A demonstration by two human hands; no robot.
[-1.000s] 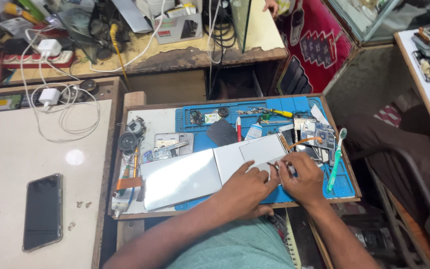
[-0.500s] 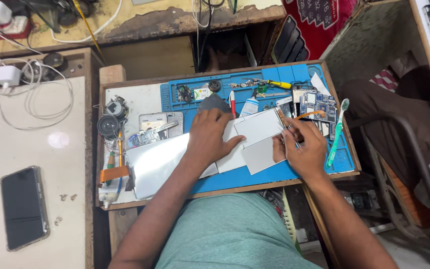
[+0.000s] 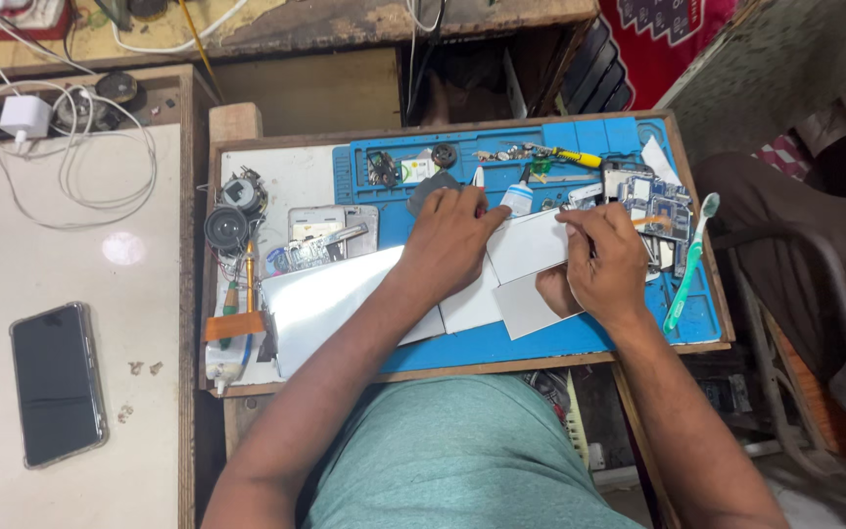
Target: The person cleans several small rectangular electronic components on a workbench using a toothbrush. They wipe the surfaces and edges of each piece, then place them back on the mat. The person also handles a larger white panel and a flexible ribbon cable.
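Note:
My left hand (image 3: 454, 240) lies flat on several white sheet pieces (image 3: 526, 250) on a blue work mat (image 3: 560, 341). Its fingertips reach a small white tube (image 3: 516, 199) and a dark grey part (image 3: 427, 188). My right hand (image 3: 594, 266) is closed around a thin tool (image 3: 644, 220) with an orange tip, at the right edge of the sheets. A larger white sheet (image 3: 330, 299) lies to the left, under my left forearm.
Circuit boards (image 3: 650, 201), a green toothbrush (image 3: 687, 266) and a yellow-handled tool (image 3: 572, 156) sit on the mat's right and top. Round parts (image 3: 227, 227) and a metal phone frame (image 3: 330, 235) lie left. A dark phone (image 3: 56, 384), charger and cable (image 3: 26, 116) are on the white table.
My left hand slid forward from the sheets' near edge toward the top of the mat. My right hand moved slightly up with its tool. The view shifted left and down.

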